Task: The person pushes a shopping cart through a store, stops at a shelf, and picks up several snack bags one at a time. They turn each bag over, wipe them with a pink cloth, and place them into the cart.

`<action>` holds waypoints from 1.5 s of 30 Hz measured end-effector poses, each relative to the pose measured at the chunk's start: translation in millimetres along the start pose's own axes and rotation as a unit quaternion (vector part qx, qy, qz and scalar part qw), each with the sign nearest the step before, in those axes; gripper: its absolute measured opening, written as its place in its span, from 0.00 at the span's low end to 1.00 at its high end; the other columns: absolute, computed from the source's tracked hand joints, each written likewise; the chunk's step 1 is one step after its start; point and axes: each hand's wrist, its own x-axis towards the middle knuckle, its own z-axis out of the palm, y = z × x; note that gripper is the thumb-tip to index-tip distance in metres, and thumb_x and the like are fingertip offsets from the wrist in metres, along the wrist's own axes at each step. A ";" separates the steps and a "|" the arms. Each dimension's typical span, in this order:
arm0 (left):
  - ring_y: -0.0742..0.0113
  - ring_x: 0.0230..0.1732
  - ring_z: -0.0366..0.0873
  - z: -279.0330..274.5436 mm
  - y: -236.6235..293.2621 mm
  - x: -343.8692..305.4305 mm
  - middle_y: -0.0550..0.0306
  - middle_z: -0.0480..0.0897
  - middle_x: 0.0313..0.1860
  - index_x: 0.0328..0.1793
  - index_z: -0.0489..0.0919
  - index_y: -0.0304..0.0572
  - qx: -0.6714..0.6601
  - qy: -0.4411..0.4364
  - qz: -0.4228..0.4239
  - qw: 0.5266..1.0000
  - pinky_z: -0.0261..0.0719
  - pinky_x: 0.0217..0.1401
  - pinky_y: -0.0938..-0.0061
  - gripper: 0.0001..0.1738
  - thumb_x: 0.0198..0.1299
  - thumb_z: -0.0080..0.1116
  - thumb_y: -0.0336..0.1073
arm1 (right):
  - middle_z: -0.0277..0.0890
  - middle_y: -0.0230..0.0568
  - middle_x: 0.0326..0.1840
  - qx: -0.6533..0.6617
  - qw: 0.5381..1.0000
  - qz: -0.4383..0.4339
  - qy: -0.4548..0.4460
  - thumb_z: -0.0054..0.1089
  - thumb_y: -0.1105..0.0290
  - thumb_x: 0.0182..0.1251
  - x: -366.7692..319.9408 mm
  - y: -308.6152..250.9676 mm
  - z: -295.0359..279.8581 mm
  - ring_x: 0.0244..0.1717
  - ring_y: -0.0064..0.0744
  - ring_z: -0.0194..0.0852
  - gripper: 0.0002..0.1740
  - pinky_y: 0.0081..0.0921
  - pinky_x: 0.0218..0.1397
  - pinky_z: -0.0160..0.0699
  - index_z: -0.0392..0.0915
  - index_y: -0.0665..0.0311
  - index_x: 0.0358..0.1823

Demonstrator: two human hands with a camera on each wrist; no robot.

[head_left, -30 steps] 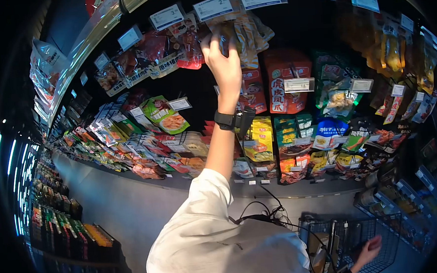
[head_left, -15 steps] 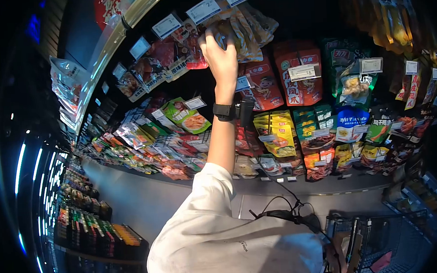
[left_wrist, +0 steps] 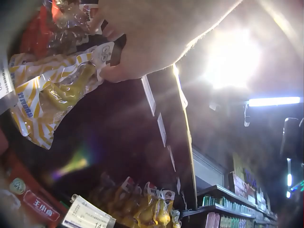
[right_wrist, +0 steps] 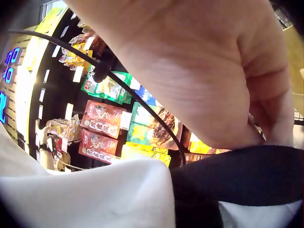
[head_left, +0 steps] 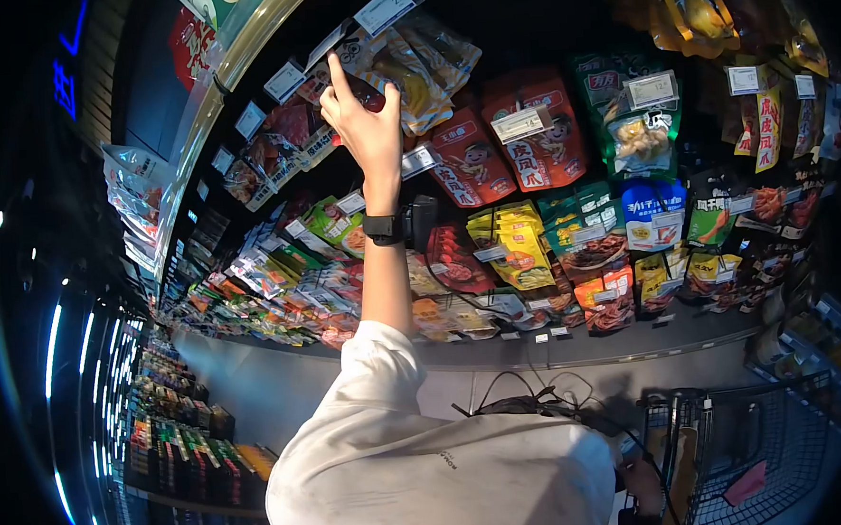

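Observation:
My left hand (head_left: pixel 361 123) is raised to the upper hooks, its index finger stretched up to a tilted price tag (head_left: pixel 329 45). The thumb stands apart, close by a yellow-and-white striped packet (head_left: pixel 416 87). In the left wrist view, this hand's thumb overlaps the top corner of the striped packet (left_wrist: pixel 61 92), which hangs with a yellowish item showing through its clear window. Down by the body, my right hand (right_wrist: pixel 190 61) is beside the white shirt and a black strap (right_wrist: pixel 237 175); its fingertips are hidden there, so I cannot tell whether it grips the strap.
Red packets (head_left: pixel 472 160) hang right of the left hand, then green ones (head_left: pixel 627 119). Yellow packets (head_left: pixel 515 248) hang lower. A wire shopping cart (head_left: pixel 781 434) with a pink item (head_left: pixel 746 483) stands at lower right. A black cable (right_wrist: pixel 137 102) crosses the right wrist view.
My left hand has shifted from the striped packets to the price tag at their left, its index finger now straightened. My right hand has drawn back from over the cart to the body.

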 end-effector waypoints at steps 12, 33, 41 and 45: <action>0.56 0.54 0.76 1.3 -11.6 -4.5 0.47 0.75 0.54 0.82 0.59 0.43 -0.123 -0.008 -0.051 0.991 0.77 0.56 0.65 0.49 0.54 0.70 0.31 | 0.84 0.52 0.33 -0.046 0.969 -0.083 -0.229 0.62 0.64 0.66 38.5 74.2 15.8 0.30 0.41 0.84 0.31 0.38 0.37 0.81 0.72 0.50 0.73; 0.72 0.48 0.81 -61.6 45.8 -176.0 0.54 0.82 0.49 0.80 0.63 0.43 -0.464 -0.339 -0.246 0.780 0.79 0.53 0.78 0.33 0.70 0.55 0.21 | 0.74 0.45 0.68 -0.516 0.812 -0.252 0.102 0.56 0.63 0.54 78.5 -71.1 68.1 0.74 0.57 0.60 0.17 0.52 0.75 0.61 0.88 0.61 0.39; 0.74 0.46 0.79 -44.0 23.5 -242.5 0.53 0.81 0.50 0.77 0.67 0.37 -0.529 -0.422 -0.296 0.674 0.76 0.49 0.81 0.29 0.70 0.55 0.23 | 0.49 0.49 0.83 -0.265 0.956 -0.101 0.067 0.56 0.71 0.66 -23.2 -144.0 14.2 0.86 0.54 0.32 0.15 0.46 0.82 0.57 0.78 0.68 0.52; 0.76 0.44 0.78 -20.9 12.9 -253.9 0.57 0.81 0.50 0.74 0.69 0.36 -0.520 -0.476 -0.272 0.655 0.75 0.44 0.83 0.25 0.71 0.52 0.23 | 0.71 0.53 0.67 0.025 0.979 0.019 0.202 0.56 0.72 0.72 -86.2 -173.0 14.9 0.72 0.55 0.65 0.12 0.42 0.68 0.72 0.74 0.70 0.53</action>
